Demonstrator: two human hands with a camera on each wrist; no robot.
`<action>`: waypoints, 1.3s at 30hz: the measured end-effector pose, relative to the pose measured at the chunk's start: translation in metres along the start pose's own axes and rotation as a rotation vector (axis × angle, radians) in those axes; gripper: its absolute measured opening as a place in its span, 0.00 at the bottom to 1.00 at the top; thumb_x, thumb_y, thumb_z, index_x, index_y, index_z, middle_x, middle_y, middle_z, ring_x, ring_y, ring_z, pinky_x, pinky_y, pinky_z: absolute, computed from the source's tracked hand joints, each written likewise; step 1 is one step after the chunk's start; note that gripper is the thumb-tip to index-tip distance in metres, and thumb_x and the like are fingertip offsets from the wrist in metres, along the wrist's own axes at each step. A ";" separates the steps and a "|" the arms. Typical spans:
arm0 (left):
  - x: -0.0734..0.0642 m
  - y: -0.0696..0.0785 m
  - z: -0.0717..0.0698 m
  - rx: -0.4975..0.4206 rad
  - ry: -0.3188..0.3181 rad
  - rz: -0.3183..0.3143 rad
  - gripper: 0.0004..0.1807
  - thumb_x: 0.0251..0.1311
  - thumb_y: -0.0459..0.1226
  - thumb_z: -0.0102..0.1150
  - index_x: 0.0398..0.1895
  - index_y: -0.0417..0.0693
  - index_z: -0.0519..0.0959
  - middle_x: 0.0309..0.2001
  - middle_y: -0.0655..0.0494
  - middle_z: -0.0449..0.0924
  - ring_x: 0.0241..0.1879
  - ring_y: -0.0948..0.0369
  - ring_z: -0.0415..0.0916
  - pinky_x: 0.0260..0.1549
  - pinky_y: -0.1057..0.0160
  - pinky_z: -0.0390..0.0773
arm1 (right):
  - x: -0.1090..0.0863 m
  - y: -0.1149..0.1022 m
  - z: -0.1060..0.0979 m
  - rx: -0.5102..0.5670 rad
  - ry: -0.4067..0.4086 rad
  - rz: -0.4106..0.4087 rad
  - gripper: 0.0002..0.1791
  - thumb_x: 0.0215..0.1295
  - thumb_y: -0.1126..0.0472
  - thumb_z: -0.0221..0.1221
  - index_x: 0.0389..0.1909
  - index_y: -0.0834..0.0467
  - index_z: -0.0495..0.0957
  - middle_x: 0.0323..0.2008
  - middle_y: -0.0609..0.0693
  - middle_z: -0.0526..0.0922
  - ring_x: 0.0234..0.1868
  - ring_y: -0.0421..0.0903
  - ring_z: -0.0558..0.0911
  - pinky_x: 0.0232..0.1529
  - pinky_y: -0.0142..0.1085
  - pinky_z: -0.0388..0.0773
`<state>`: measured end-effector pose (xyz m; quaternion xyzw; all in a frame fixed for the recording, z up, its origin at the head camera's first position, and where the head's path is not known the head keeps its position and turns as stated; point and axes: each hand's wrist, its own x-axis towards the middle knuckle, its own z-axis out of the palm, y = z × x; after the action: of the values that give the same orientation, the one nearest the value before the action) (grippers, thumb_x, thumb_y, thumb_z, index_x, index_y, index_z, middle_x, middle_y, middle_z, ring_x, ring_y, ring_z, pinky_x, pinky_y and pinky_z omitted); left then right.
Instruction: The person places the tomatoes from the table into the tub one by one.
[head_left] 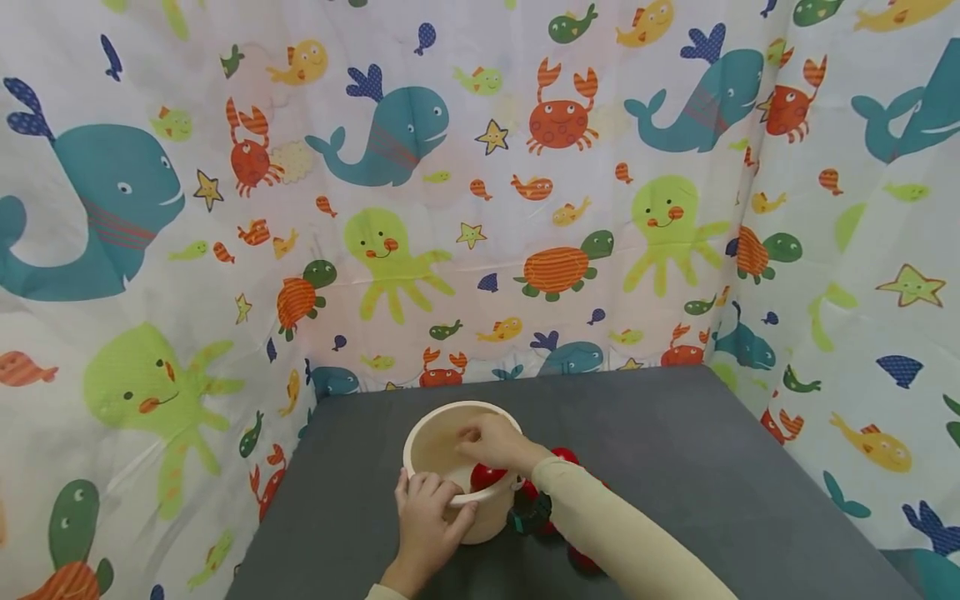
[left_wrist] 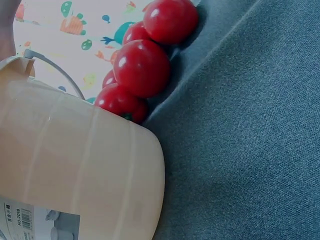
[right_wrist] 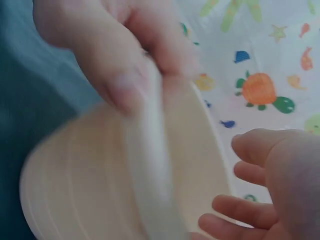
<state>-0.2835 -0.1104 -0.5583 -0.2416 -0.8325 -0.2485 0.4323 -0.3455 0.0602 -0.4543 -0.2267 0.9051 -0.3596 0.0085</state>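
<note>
A cream bucket (head_left: pixel 476 523) stands on the grey surface, its mouth tilted toward the head view. My left hand (head_left: pixel 429 515) grips its near rim, with the thumb and fingers on either side of the wall. My right hand (head_left: pixel 497 442) is over the bucket's mouth. In the right wrist view the fingers of this right hand (right_wrist: pixel 275 185) are loosely spread and hold nothing. One red tomato (head_left: pixel 486 476) shows inside the bucket. Several more tomatoes (left_wrist: pixel 142 68) lie beside the bucket, partly hidden by the right sleeve in the head view.
A grey cloth (head_left: pixel 637 442) covers the table. Sea-animal curtains (head_left: pixel 480 317) stand behind it and at both sides. The bucket's handle (left_wrist: pixel 57 70) shows in the left wrist view. A dark object with a teal part (head_left: pixel 531 515) is by the tomatoes; its kind is unclear.
</note>
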 end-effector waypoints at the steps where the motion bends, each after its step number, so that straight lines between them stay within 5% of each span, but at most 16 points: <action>1: 0.000 0.000 0.000 -0.008 0.000 -0.006 0.11 0.47 0.48 0.69 0.25 0.53 0.81 0.28 0.59 0.76 0.40 0.55 0.72 0.54 0.21 0.61 | -0.002 0.001 -0.008 0.006 0.010 0.009 0.18 0.65 0.56 0.64 0.53 0.60 0.84 0.45 0.57 0.89 0.45 0.52 0.86 0.45 0.46 0.86; 14: 0.002 0.002 0.000 -0.032 0.040 -0.014 0.09 0.44 0.45 0.70 0.24 0.54 0.80 0.28 0.58 0.77 0.40 0.55 0.72 0.54 0.22 0.59 | -0.059 0.036 -0.143 -0.104 0.181 0.122 0.22 0.68 0.54 0.62 0.60 0.59 0.80 0.56 0.62 0.85 0.55 0.61 0.84 0.50 0.52 0.86; 22: 0.001 -0.001 -0.001 -0.057 0.038 -0.063 0.08 0.44 0.45 0.69 0.24 0.54 0.80 0.28 0.57 0.77 0.40 0.55 0.71 0.57 0.21 0.56 | -0.107 0.062 -0.197 -0.146 0.249 0.206 0.25 0.70 0.53 0.61 0.62 0.62 0.77 0.55 0.66 0.84 0.56 0.66 0.83 0.48 0.54 0.86; 32: 0.000 -0.001 0.003 -0.069 0.040 -0.051 0.09 0.44 0.46 0.69 0.24 0.54 0.80 0.28 0.57 0.77 0.39 0.55 0.71 0.57 0.21 0.56 | -0.175 0.116 -0.208 -0.142 0.265 0.291 0.27 0.72 0.51 0.59 0.62 0.67 0.75 0.54 0.69 0.83 0.52 0.65 0.84 0.43 0.53 0.85; 39: -0.001 0.003 0.004 -0.093 0.017 -0.071 0.09 0.44 0.46 0.69 0.25 0.56 0.80 0.28 0.58 0.77 0.41 0.55 0.71 0.59 0.21 0.55 | -0.204 0.149 -0.185 0.096 0.221 0.408 0.30 0.76 0.50 0.55 0.67 0.68 0.69 0.59 0.72 0.79 0.55 0.64 0.84 0.43 0.50 0.87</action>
<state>-0.2842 -0.1059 -0.5605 -0.2296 -0.8243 -0.3044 0.4186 -0.2554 0.3600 -0.4444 0.0026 0.9094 -0.4158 -0.0074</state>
